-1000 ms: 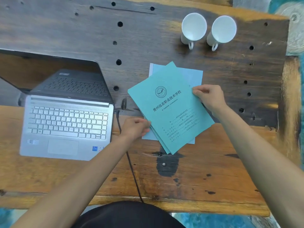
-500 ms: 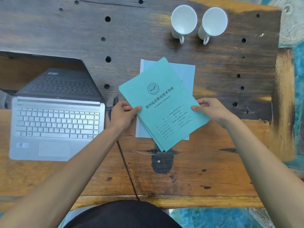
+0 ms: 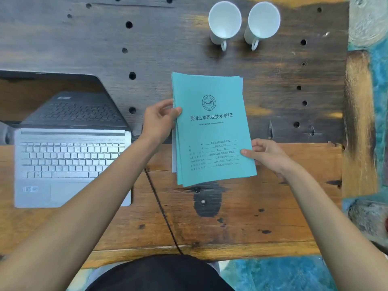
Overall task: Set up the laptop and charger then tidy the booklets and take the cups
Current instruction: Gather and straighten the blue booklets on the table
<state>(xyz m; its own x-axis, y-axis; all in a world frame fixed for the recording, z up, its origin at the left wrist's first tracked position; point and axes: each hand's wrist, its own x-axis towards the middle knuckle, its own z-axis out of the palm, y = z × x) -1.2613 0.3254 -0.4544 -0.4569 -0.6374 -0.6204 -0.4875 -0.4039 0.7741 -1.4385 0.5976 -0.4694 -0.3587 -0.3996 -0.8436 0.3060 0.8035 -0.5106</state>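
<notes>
A stack of teal booklets [image 3: 212, 131] is held upright-facing over the middle of the wooden table [image 3: 231, 217], edges nearly lined up, with a paler sheet showing at its left and top right. My left hand [image 3: 159, 120] grips the stack's left edge, thumb on the cover. My right hand [image 3: 264, 154] pinches its lower right edge. An open silver laptop [image 3: 69, 162] sits at the left, its black charger cable [image 3: 161, 208] running from its right side to the table's front edge. Two white cups [image 3: 224, 19] [image 3: 263, 19] stand side by side at the back.
The table's dark rear half is dotted with several round holes [image 3: 132, 75]. Its right edge [image 3: 357, 122] meets a teal and grey floor. A dark stain with a screw head [image 3: 206, 201] lies just below the booklets. My dark clothing shows at the bottom.
The booklets were fanned and tilted on the table; now they are turned straight and gathered into one stack. My left hand moved up the left edge, my right hand down to the lower right.
</notes>
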